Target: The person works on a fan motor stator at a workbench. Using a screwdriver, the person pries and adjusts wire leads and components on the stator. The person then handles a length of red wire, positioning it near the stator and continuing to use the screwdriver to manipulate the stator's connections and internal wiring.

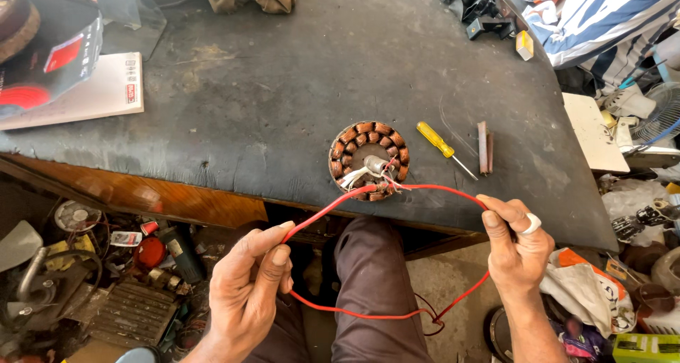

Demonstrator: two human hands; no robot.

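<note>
Head view, screwdriver beside stator, perhaps touching wire

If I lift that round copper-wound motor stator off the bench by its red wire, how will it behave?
The round copper-wound motor stator is packed with coils on a metal core, so it is probably heavy for its size. The thin red wire sags in loops between the left hand and right hand, so it is floppy; the stator would likely swing and strain the joints.

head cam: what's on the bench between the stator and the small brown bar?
In the head view, one yellow-handled screwdriver lies between the copper-wound stator and the brown bar, on the dark benchtop; the rest is bare.
</note>
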